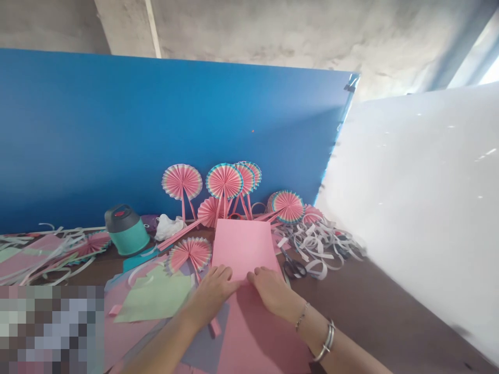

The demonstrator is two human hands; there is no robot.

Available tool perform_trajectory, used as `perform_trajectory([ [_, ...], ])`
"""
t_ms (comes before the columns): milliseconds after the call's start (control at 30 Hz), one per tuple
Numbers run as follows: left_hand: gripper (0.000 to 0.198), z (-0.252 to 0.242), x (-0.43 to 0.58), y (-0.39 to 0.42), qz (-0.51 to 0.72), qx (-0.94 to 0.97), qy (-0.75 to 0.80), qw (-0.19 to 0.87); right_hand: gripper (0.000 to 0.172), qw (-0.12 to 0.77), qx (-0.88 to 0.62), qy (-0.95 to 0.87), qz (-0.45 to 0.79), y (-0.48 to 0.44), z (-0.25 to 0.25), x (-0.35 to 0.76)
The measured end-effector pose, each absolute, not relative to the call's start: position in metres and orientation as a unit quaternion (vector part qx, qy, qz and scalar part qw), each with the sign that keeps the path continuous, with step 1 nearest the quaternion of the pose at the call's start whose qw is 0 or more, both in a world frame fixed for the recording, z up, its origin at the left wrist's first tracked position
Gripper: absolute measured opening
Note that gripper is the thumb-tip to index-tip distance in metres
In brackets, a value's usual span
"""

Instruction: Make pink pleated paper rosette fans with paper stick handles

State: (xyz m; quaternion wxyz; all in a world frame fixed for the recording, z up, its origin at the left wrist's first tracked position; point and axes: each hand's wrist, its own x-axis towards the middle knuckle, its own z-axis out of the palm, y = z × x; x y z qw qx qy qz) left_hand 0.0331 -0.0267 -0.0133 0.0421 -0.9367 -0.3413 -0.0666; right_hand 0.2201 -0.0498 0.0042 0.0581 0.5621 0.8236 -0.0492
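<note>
A long sheet of pink paper point(242, 242) lies in front of me, its near part in shadow. My left hand point(216, 291) is on its left edge, fingers bent over the paper and thumb pointing inward. Opposite it, my right hand point(268, 291) grips the right side, with its fingers curled. Both thumbs nearly meet along a line across the sheet; whether a crease runs there I cannot tell. A pleated paper fan point(189, 253) lies just beyond my left hand. Black-handled scissors point(294, 268) rest to the right of the sheet.
Several pink pleated fans point(224, 181) lean against a blue panel point(128, 124). A heap of white paper strips point(323, 241) lies at right. Green paper point(156, 296) and other sheets spread at left, near a teal-and-grey container point(127, 231). A white panel point(421, 197) borders the right.
</note>
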Motion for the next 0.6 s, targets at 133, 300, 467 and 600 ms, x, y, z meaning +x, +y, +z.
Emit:
perform_trajectory([
  [133, 0.036, -0.019, 0.033, -0.029, -0.049, -0.939, -0.339, 0.034, 0.026, 0.044, 0.558, 0.828, -0.044, -0.049, 0.000, 0.225],
  [300, 0.032, -0.030, 0.039, -0.036, -0.023, -0.937, -0.344, 0.062, 0.035, 0.061, 0.585, 0.809, -0.010, -0.058, -0.003, 0.220],
  [467, 0.023, -0.039, 0.044, -0.038, -0.009, -0.931, -0.354, 0.090, 0.031, 0.034, 0.560, 0.827, 0.041, -0.073, -0.013, 0.203],
  [600, 0.030, -0.044, 0.045, -0.037, -0.010, -0.925, -0.376, 0.059, 0.039, 0.020, 0.543, 0.836, 0.078, -0.077, -0.044, 0.189],
])
